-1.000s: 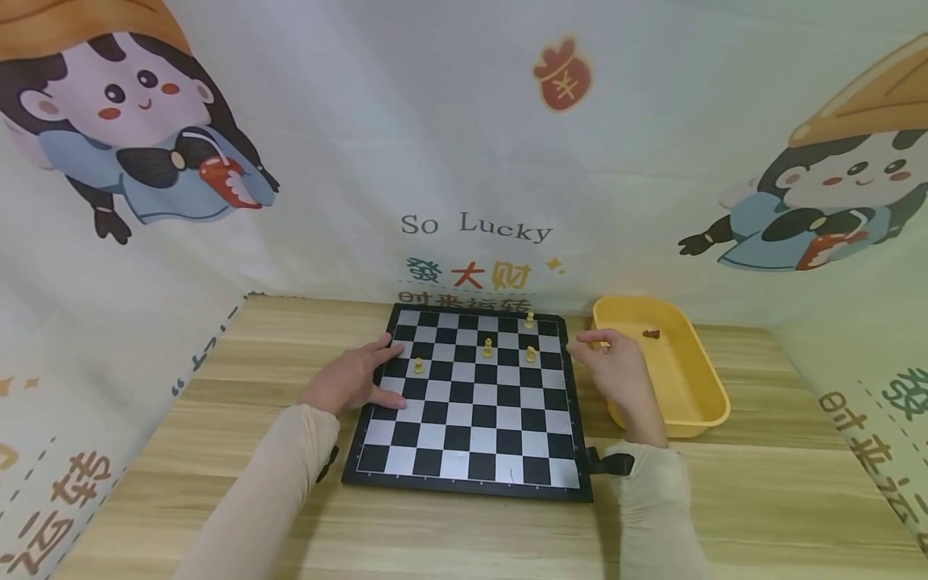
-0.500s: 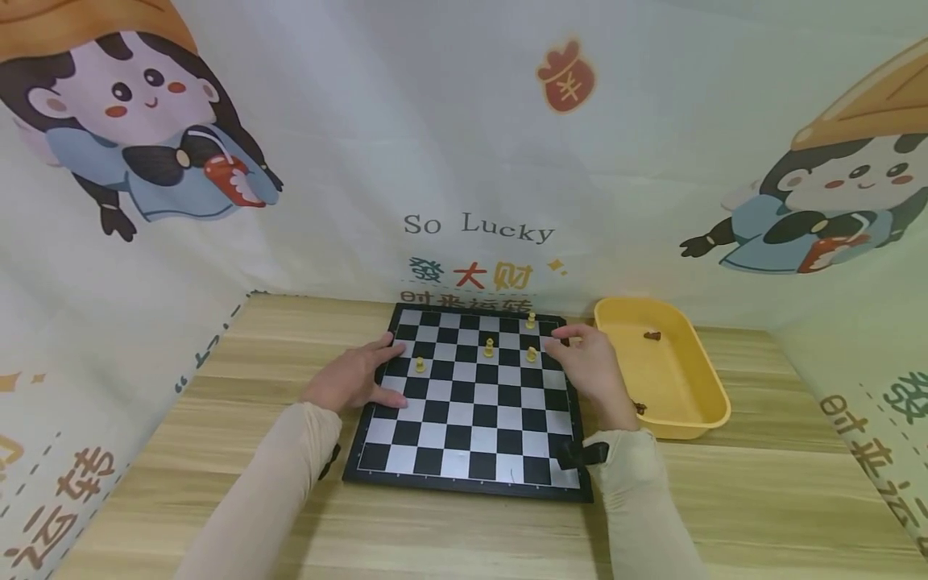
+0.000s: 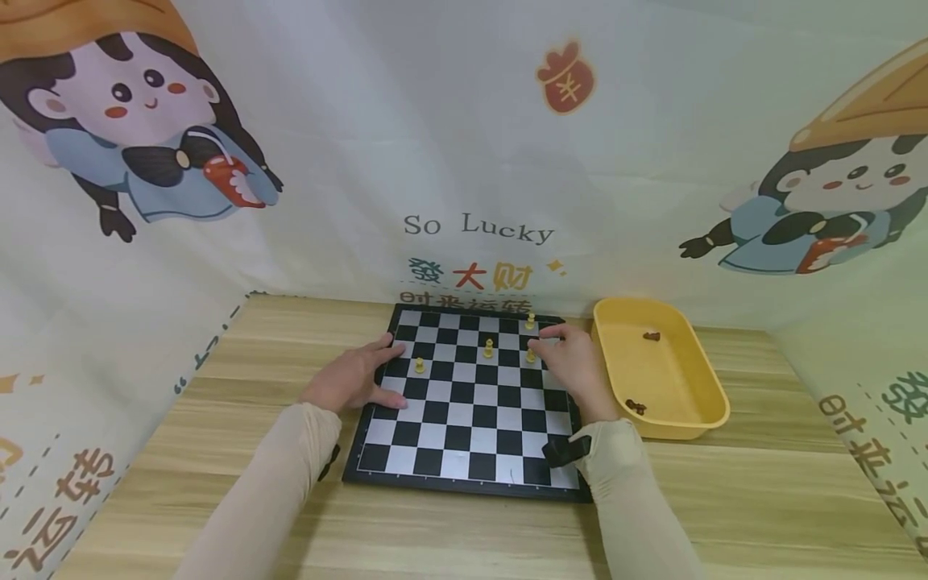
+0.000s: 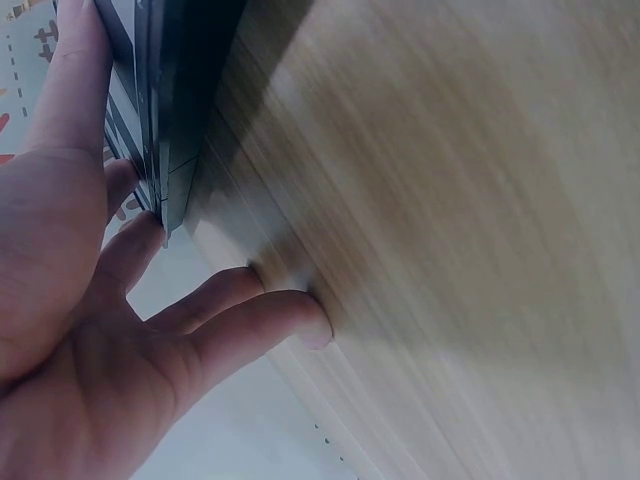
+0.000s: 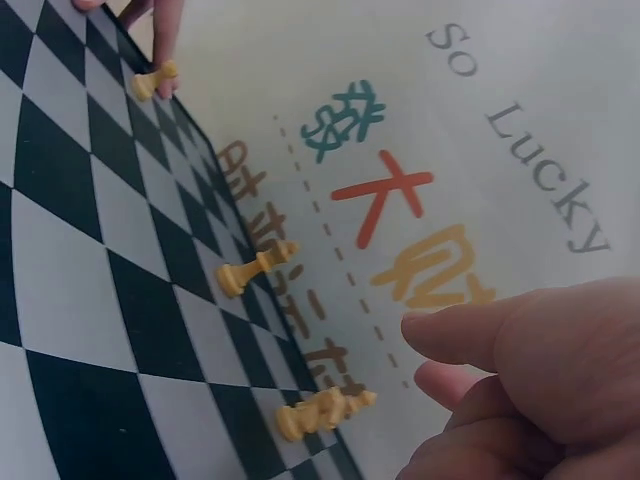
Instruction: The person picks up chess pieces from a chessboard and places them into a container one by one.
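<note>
A black-and-white chessboard (image 3: 464, 415) lies on the wooden table. My left hand (image 3: 351, 377) rests on its left edge, fingers spread. The left wrist view shows that hand (image 4: 110, 340) at the board's side, two fingertips touching the table. Over the right part of the board is my right hand (image 3: 576, 366), its fingertips close to a yellow knight (image 3: 531, 356). In the right wrist view a gap separates thumb and fingers from the knight (image 5: 310, 414). Also standing on the board are a yellow pawn (image 3: 420, 365), a taller yellow piece (image 3: 489, 348) and another yellow piece (image 3: 531, 321) behind the knight.
To the right of the board stands a yellow plastic tray (image 3: 696, 354). Small dark brown pieces (image 3: 635, 407) lie in its near left corner, and another brown piece (image 3: 652, 336) is near the back. A printed cloth (image 3: 464, 145) hangs behind the table.
My right hand has moved left from beside the tray to the knight, uncovering brown pieces in the tray's near corner. The left hand stays on the board's edge.
</note>
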A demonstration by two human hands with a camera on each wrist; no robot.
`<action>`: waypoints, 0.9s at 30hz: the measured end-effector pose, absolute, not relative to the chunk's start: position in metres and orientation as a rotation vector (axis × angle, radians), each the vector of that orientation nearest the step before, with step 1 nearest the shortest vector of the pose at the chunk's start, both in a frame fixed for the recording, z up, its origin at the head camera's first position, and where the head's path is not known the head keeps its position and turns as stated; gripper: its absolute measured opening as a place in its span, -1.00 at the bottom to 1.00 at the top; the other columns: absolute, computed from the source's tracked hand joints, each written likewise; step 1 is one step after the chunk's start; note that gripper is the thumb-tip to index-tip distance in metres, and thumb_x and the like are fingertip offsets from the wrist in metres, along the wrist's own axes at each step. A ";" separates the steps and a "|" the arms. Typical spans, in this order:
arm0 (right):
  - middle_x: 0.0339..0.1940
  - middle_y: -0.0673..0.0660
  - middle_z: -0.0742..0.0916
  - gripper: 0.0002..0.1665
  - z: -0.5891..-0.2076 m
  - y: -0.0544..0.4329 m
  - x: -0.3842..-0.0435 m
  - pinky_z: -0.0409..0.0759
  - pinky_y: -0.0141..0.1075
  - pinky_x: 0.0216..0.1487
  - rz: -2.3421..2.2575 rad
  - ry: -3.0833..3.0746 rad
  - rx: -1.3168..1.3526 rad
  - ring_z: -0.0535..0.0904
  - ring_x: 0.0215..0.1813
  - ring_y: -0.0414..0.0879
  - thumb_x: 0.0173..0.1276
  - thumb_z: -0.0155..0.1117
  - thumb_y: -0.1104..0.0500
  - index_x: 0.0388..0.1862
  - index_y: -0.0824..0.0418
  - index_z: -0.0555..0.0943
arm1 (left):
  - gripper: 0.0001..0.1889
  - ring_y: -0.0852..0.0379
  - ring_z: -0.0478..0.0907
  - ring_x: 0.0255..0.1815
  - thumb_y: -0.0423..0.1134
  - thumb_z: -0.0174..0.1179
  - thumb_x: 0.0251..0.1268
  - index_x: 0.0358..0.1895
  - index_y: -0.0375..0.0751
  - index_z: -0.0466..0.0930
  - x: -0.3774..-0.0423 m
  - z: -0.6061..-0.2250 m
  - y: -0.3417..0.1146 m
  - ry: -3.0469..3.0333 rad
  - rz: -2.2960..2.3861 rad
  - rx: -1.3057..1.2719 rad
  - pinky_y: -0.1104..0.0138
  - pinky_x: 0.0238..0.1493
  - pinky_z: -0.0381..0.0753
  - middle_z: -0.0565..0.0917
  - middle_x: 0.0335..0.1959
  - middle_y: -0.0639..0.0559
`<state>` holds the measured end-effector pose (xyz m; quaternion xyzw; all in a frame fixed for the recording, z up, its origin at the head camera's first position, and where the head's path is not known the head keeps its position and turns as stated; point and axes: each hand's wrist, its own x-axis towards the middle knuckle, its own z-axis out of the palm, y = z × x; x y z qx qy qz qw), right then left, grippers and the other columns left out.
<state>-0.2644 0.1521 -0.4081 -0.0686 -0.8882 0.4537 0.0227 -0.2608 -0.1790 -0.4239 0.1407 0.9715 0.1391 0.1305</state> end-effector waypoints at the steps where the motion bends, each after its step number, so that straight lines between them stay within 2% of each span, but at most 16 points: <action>1: -0.25 0.18 0.70 -0.57 -0.409 0.152 -0.265 0.40 -0.34 -0.38 1.408 -2.757 -0.218 0.47 -0.34 -0.06 0.39 0.36 0.04 0.10 0.28 0.66 | 0.10 -0.33 0.11 0.64 0.25 0.47 -0.01 0.61 -0.03 0.18 -0.261 -0.424 -0.179 2.822 0.402 0.410 -0.12 0.58 0.28 0.03 0.69 -0.18; 8: -0.46 0.08 0.63 -0.56 -0.420 0.148 -0.271 0.38 -0.35 -0.47 1.499 -2.708 -0.261 0.43 -0.45 -0.12 0.36 0.40 0.12 0.13 0.33 0.64 | 0.09 -0.32 0.10 0.65 0.24 0.47 -0.01 0.62 -0.01 0.17 -0.261 -0.423 -0.178 2.815 0.415 0.397 -0.12 0.59 0.28 0.03 0.70 -0.17; 10: -0.38 0.14 0.69 -0.56 -0.423 0.148 -0.273 0.41 -0.36 -0.43 1.491 -2.706 -0.267 0.47 -0.41 -0.10 0.35 0.42 0.12 0.11 0.34 0.65 | 0.10 -0.32 0.09 0.65 0.24 0.47 0.00 0.62 0.00 0.17 -0.261 -0.423 -0.179 2.809 0.419 0.392 -0.12 0.59 0.27 0.02 0.70 -0.15; 13: -0.14 0.25 0.76 -0.54 -0.428 0.146 -0.276 0.46 -0.33 -0.29 1.476 -2.741 -0.308 0.54 -0.24 -0.03 0.35 0.42 0.09 0.13 0.31 0.64 | 0.10 -0.32 0.08 0.66 0.24 0.47 0.00 0.62 0.00 0.16 -0.260 -0.423 -0.179 2.807 0.420 0.389 -0.12 0.59 0.26 0.01 0.70 -0.15; 17: 0.14 0.28 0.72 -0.52 -0.432 0.144 -0.277 0.52 -0.22 -0.08 1.467 -2.811 -0.377 0.56 -0.01 0.04 0.38 0.38 0.04 0.18 0.25 0.61 | 0.09 -0.33 0.09 0.65 0.24 0.47 0.00 0.62 -0.02 0.17 -0.260 -0.423 -0.180 2.811 0.418 0.392 -0.12 0.59 0.27 0.02 0.70 -0.17; 21: 0.21 0.28 0.68 -0.53 -0.435 0.143 -0.277 0.51 -0.17 0.01 1.482 -2.836 -0.390 0.53 0.04 0.07 0.38 0.36 0.04 0.18 0.23 0.61 | 0.10 -0.33 0.09 0.65 0.25 0.47 0.00 0.62 -0.01 0.17 -0.260 -0.422 -0.180 2.813 0.415 0.395 -0.12 0.59 0.27 0.02 0.70 -0.16; 27: 0.20 0.30 0.69 -0.55 -0.441 0.142 -0.279 0.45 -0.26 -0.06 1.499 -2.814 -0.355 0.52 0.03 0.06 0.38 0.36 0.09 0.16 0.28 0.62 | 0.09 -0.32 0.08 0.65 0.24 0.47 0.00 0.62 0.00 0.16 -0.260 -0.423 -0.180 2.810 0.421 0.394 -0.12 0.59 0.27 0.01 0.70 -0.15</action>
